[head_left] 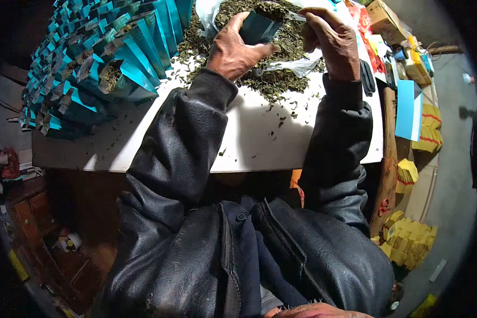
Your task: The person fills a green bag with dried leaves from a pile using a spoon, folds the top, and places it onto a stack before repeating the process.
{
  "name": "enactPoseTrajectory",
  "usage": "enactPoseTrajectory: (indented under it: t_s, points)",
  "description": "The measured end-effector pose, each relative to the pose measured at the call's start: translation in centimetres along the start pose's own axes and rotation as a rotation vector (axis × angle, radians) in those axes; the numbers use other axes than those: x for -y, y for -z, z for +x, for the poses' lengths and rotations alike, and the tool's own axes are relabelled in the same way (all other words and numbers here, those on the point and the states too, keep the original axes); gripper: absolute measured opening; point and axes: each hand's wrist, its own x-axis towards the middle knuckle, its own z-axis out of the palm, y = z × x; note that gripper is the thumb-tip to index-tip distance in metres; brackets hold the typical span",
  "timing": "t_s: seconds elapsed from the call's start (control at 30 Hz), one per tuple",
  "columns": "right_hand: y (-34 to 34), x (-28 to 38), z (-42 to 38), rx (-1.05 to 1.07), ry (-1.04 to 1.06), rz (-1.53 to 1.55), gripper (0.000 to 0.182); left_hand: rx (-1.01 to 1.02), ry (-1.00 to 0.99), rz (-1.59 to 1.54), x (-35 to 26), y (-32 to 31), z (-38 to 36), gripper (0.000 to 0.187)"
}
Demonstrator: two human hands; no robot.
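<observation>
Head view: left hand (230, 53) half-open, curved round and holding the teal pouch (257, 30); right hand (335, 45) curled to its right, can't tell if it grips anything; pouch sits between them, left hand nearer, long axis foreshortened, can't call it; leaf pile (290, 49) around it on the table (233, 143), pouch rows (143, 53) further left

Bags (140, 53) at ten o'clock are showing bright teal; the handheld bag (258, 29) at twelve is showing darker teal. Dried leaves (281, 85) are appearing olive-brown against a white tabletop (273, 153). Yellow packets (431, 127) at three o'clock are bearing red stripes; the leather jacket (183, 265) at six is appearing black.
</observation>
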Motion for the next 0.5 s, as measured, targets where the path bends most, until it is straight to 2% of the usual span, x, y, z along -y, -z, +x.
enactPoseTrajectory:
  t_s: [0.17,0.23,0.33,0.37,0.43,0.5]
  points:
    - [-0.4,-0.2,-0.3,0.021,0.182,-0.081,0.016,-0.014,-0.039,-0.059,-0.1,0.0,0.0,0.073]
    - [-0.5,0.2,-0.3,0.075,0.400,-0.579,0.012,-0.023,-0.096,-0.057,0.4,-0.1,0.2,0.070]
    - [-0.9,1.1,-0.6,-0.004,0.474,-0.597,0.010,-0.038,-0.121,-0.046,0.7,-0.2,0.4,0.070]
    - [-0.9,1.3,-0.7,-0.003,0.474,-0.598,0.010,-0.038,-0.122,-0.047,0.9,-0.2,0.4,0.070]
    - [-0.6,1.8,-0.6,-0.084,0.327,-0.438,0.011,-0.020,-0.189,-0.086,1.0,-0.1,0.5,0.060]
    - [-0.6,3.9,-0.8,-0.102,0.326,-0.435,0.012,-0.013,-0.167,-0.098,0.4,0.0,0.3,0.063]
